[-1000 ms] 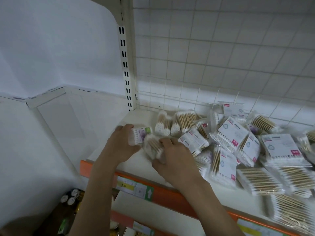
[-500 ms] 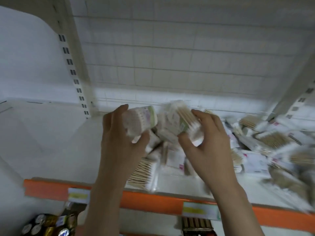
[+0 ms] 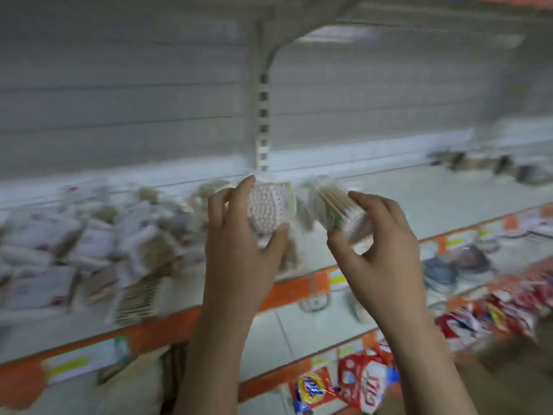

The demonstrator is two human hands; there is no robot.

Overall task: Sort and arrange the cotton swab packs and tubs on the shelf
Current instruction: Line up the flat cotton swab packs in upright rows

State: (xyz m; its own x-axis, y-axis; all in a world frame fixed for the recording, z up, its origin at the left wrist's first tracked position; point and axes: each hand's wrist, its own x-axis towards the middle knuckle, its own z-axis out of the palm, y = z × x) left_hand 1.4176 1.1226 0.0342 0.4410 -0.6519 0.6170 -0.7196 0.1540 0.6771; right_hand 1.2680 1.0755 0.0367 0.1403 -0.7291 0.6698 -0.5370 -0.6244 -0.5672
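white slatted back wall | slotted upright post | orange shelf edging

Red and white snack packets on the lower shelf, orange price rail, slotted white upright

Tubs clear glossy plastic; swab sticks wooden; shelf smooth painted metal.

The shelf is white with an orange edge. The round tub shows pinkish-white dots. Snack bags below are red.
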